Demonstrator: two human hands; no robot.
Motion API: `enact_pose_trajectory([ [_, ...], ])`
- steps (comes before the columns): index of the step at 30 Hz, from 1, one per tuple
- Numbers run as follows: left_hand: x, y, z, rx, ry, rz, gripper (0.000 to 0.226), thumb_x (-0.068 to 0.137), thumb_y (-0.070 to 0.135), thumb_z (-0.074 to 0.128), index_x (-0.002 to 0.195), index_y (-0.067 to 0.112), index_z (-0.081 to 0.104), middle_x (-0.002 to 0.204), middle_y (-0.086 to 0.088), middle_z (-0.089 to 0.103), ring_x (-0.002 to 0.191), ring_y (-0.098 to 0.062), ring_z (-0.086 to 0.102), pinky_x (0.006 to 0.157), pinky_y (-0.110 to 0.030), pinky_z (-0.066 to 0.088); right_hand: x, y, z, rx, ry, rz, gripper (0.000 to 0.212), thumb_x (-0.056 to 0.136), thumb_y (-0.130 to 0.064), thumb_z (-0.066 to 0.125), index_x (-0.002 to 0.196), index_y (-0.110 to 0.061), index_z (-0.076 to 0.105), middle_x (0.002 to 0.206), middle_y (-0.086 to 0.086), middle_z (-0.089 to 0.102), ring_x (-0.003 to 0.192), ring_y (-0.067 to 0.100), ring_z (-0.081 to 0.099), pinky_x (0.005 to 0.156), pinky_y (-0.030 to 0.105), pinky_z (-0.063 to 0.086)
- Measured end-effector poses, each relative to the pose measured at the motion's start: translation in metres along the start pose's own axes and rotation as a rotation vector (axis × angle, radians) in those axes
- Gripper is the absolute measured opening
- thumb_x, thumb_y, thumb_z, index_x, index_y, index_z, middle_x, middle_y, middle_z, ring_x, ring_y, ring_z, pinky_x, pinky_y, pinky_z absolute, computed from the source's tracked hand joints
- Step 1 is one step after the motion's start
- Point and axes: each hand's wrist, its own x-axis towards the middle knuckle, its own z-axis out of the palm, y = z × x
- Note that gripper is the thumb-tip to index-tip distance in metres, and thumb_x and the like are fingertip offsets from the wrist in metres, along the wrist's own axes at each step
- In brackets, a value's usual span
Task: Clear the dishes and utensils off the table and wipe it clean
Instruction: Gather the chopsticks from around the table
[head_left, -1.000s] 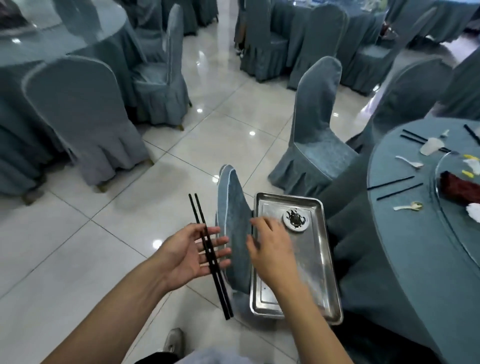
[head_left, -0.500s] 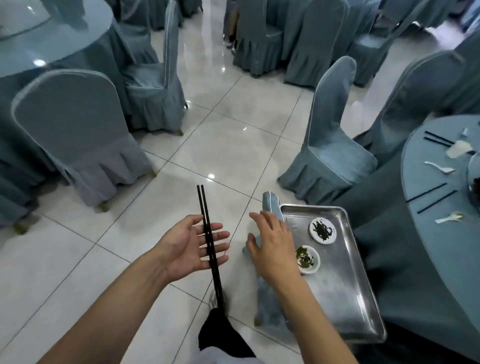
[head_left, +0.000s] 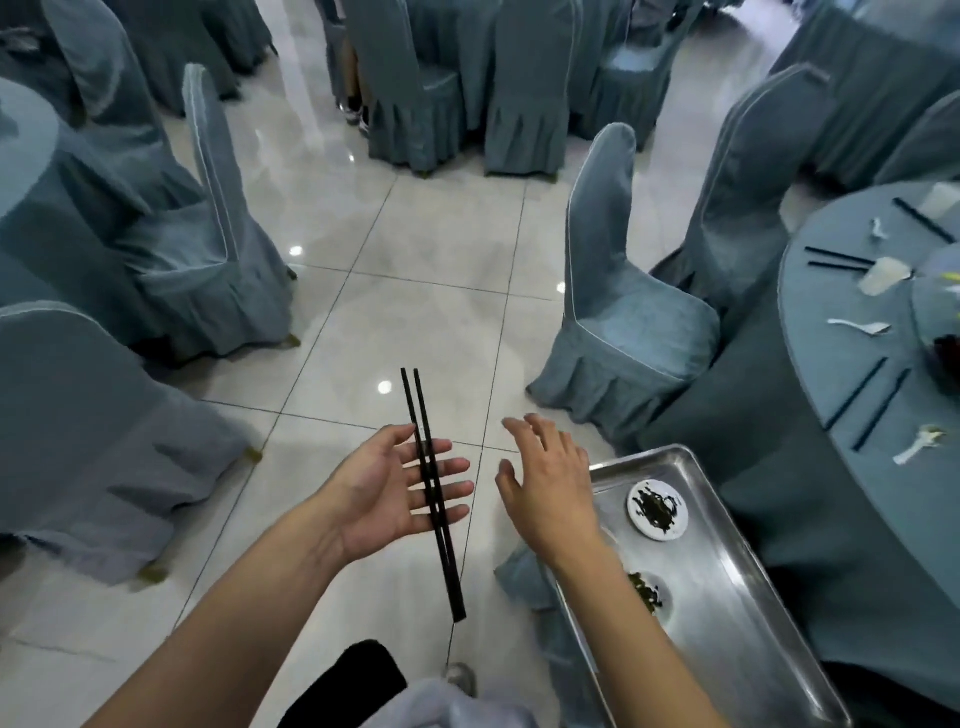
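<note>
While lying across flat fingers: chopsticks (head_left: 432, 493), left of tray (head_left: 727, 587)
Left hand (head_left: 395, 488): released, palm up
Right hand (head_left: 545, 483): released, touching nothing, beside tray

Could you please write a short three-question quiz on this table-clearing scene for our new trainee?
1. True or false: the left hand carries the black chopsticks on straight fingers.
2. How many small white dishes lie in the steel tray?
3. The right hand is: A) gripping a spoon B) open, holding nothing C) pinching a chopstick.

Key: 1 true; 2 two; 3 B.
</note>
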Motion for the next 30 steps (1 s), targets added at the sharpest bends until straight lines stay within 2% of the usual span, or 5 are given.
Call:
enact_pose_trajectory([
  [6,0.082,0.083,0.037,0.095,-0.093,-0.051,0.054,0.102,0.038,0.043,0.138,0.000,0.055,0.124,-0.021,0.070,0.123,-0.043,0.062,0.101,-0.057,0.050,0.079,0.027,-0.004,-0.014,0.082,0.178,0.047,0.090,-0.027,0.061,0.135,-0.025,0.052,0.137,0.001,0.053,0.120,0.025,0.052,0.101,0.043,0.042],
  [13,0.182,0.183,0.093,0.294,-0.249,-0.136,0.052,0.102,0.036,0.042,0.137,0.000,0.055,0.125,-0.023,0.069,0.121,-0.043,0.063,0.102,-0.059,0.049,0.179,0.053,-0.004,-0.044,0.152,0.444,0.048,0.092,-0.031,0.058,0.139,-0.028,0.049,0.140,-0.001,0.047,0.124,0.024,0.049,0.105,0.042,0.039],
  [16,0.217,0.213,0.127,0.406,-0.336,-0.181,0.052,0.102,0.037,0.041,0.136,0.000,0.056,0.127,-0.023,0.067,0.112,-0.042,0.066,0.102,-0.059,0.049,0.210,0.058,-0.013,-0.056,0.217,0.543,0.047,0.091,-0.030,0.059,0.138,-0.027,0.050,0.139,-0.001,0.048,0.121,0.024,0.050,0.104,0.042,0.041],
  [23,0.277,0.241,0.223,0.583,-0.493,-0.278,0.049,0.102,0.038,0.043,0.131,0.001,0.059,0.125,-0.024,0.069,0.118,-0.043,0.065,0.099,-0.060,0.051,0.241,0.102,-0.040,-0.046,0.315,0.789,0.047,0.089,-0.029,0.061,0.135,-0.027,0.052,0.135,-0.001,0.050,0.116,0.025,0.052,0.100,0.042,0.041],
  [30,0.336,0.230,0.332,0.703,-0.575,-0.347,0.043,0.102,0.036,0.042,0.123,0.003,0.061,0.122,-0.024,0.070,0.099,-0.040,0.072,0.089,-0.056,0.056,0.255,0.193,-0.050,-0.026,0.386,1.013,0.046,0.092,-0.032,0.060,0.137,-0.025,0.052,0.133,0.000,0.051,0.115,0.025,0.052,0.098,0.041,0.041],
])
